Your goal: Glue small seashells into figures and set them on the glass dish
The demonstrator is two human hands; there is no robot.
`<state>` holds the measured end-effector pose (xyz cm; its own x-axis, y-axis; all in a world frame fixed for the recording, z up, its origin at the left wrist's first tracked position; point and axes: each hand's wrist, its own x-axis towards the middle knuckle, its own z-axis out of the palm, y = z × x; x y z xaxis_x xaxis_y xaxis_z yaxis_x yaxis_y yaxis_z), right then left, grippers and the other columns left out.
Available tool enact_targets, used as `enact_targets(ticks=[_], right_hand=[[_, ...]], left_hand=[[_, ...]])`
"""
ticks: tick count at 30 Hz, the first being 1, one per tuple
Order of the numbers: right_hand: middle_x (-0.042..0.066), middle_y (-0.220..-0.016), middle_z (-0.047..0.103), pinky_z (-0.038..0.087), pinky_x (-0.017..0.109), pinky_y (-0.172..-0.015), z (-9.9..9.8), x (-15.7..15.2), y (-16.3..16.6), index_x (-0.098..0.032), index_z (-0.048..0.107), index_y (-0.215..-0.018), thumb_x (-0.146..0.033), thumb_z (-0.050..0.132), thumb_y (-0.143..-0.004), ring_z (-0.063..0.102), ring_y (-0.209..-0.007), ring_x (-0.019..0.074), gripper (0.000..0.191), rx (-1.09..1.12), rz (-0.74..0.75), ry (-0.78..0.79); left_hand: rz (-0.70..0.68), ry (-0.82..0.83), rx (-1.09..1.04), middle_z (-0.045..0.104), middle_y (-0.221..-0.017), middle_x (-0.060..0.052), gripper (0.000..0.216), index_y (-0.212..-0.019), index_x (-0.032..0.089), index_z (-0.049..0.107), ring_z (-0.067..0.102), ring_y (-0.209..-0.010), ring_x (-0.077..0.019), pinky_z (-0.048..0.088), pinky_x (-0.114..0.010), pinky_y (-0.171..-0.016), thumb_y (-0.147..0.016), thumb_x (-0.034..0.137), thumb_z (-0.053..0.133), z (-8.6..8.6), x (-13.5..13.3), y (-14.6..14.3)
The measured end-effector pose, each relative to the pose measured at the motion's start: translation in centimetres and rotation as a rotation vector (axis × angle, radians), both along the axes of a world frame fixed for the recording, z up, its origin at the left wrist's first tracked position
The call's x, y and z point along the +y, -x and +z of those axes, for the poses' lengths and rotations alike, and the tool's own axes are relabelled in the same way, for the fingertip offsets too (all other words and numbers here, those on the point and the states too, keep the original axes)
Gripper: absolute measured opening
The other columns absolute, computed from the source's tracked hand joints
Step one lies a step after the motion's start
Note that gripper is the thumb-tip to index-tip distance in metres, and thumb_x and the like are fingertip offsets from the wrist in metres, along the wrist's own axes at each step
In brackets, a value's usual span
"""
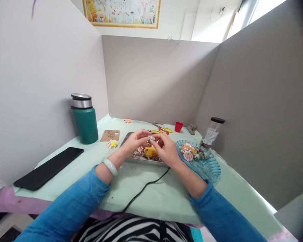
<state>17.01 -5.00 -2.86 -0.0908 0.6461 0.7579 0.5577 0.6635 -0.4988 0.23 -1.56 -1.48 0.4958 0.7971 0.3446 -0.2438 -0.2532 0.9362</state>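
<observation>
My left hand point(135, 141) and my right hand point(165, 149) meet above a metal tray point(127, 138), fingers pinched together on a small pale shell-like piece point(152, 138). A yellow glue gun point(150, 151) lies in the tray under my hands, among a few shells. Its black cord point(143, 186) runs toward me over the table edge. A pale green bangle point(110, 166) sits on my left wrist. Both sleeves are blue.
A blue glass dish point(209, 166) with several shells stands right of the tray. A green flask point(85, 119), a black phone point(49, 167), a brown card point(110, 135), a decorated shell point(112, 144), scissors point(163, 129), a red cup point(178, 126) and a clear jar point(212, 132) surround it. Grey partitions enclose the table.
</observation>
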Motion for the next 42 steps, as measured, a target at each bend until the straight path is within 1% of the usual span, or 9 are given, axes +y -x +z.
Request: enact_targets(ticks=[9,14,18,25,31,35,39,42], right_hand=[[0.003,-0.092,0.059,0.043,0.026,-0.061,-0.01,-0.11,0.00,-0.020,0.060,-0.097,-0.026,0.060,-0.080,0.052,-0.059,0.0108,0.018,-0.075,-0.035,-0.011],[0.004,-0.095,0.061,0.044,0.027,-0.062,-0.11,-0.04,-0.08,-0.021,0.059,-0.102,-0.026,0.058,-0.082,0.053,-0.062,0.0119,0.021,-0.094,-0.047,-0.021],[0.005,-0.096,0.061,0.045,0.027,-0.064,-0.20,0.00,-0.12,-0.020,0.059,-0.104,-0.025,0.056,-0.083,0.054,-0.064,0.0122,0.022,-0.103,-0.044,-0.030],[0.004,-0.094,0.060,0.045,0.027,-0.063,-0.02,-0.24,0.01,-0.020,0.060,-0.103,-0.025,0.058,-0.082,0.052,-0.060,0.0109,0.022,-0.084,-0.034,-0.057],[0.005,-0.093,0.060,0.046,0.027,-0.062,0.02,-0.24,-0.04,-0.020,0.060,-0.103,-0.028,0.056,-0.084,0.053,-0.061,0.0115,0.020,-0.067,-0.009,-0.051],[0.006,-0.098,0.061,0.047,0.027,-0.063,-0.10,-0.12,-0.09,-0.020,0.059,-0.105,-0.028,0.054,-0.086,0.055,-0.065,0.0124,0.021,-0.055,0.002,-0.042],[0.006,-0.097,0.061,0.047,0.027,-0.062,-0.15,-0.11,-0.11,-0.020,0.059,-0.104,-0.030,0.053,-0.086,0.055,-0.064,0.0123,0.021,-0.053,0.008,-0.039],[0.005,-0.096,0.061,0.047,0.027,-0.063,-0.18,-0.10,-0.10,-0.020,0.060,-0.104,-0.028,0.054,-0.086,0.055,-0.064,0.0119,0.021,-0.048,0.006,-0.039]], left_hand=[[-0.012,0.062,-0.012,0.066,-0.092,-0.006,0.030,-0.095,0.013,0.061,0.063,-0.079,-0.0152,0.051,-0.033,-0.076,-0.072,0.028,0.071,0.28,-0.36,-0.24],[-0.016,0.065,-0.017,0.066,-0.089,-0.006,0.029,-0.097,0.012,0.064,0.063,-0.078,-0.0158,0.051,-0.037,-0.080,-0.073,0.028,0.069,0.34,-0.33,-0.26],[-0.034,0.077,-0.048,0.065,-0.079,-0.004,0.025,-0.094,0.012,0.066,0.063,-0.076,-0.0158,0.051,-0.039,-0.082,-0.074,0.028,0.068,0.31,-0.07,-0.18],[-0.037,0.075,-0.058,0.066,-0.085,-0.005,0.026,-0.094,0.012,0.065,0.064,-0.077,-0.0162,0.052,-0.038,-0.081,-0.075,0.029,0.069,0.30,-0.08,-0.12],[-0.069,0.074,-0.051,0.065,-0.077,-0.003,0.026,-0.097,0.013,0.064,0.063,-0.072,-0.0143,0.053,-0.037,-0.078,-0.078,0.030,0.066,-0.05,0.35,0.04],[-0.054,0.070,-0.053,0.066,-0.083,-0.004,0.027,-0.097,0.014,0.064,0.064,-0.076,-0.0155,0.053,-0.036,-0.079,-0.077,0.031,0.067,-0.16,0.51,0.03],[-0.070,0.055,-0.058,0.066,-0.091,-0.006,0.028,-0.098,0.014,0.065,0.063,-0.081,-0.0162,0.052,-0.037,-0.081,-0.076,0.031,0.069,-0.11,0.37,-0.01],[-0.066,0.081,-0.067,0.066,-0.088,-0.005,0.027,-0.095,0.013,0.065,0.063,-0.079,-0.0152,0.052,-0.035,-0.080,-0.074,0.030,0.071,-0.06,0.26,-0.04]])
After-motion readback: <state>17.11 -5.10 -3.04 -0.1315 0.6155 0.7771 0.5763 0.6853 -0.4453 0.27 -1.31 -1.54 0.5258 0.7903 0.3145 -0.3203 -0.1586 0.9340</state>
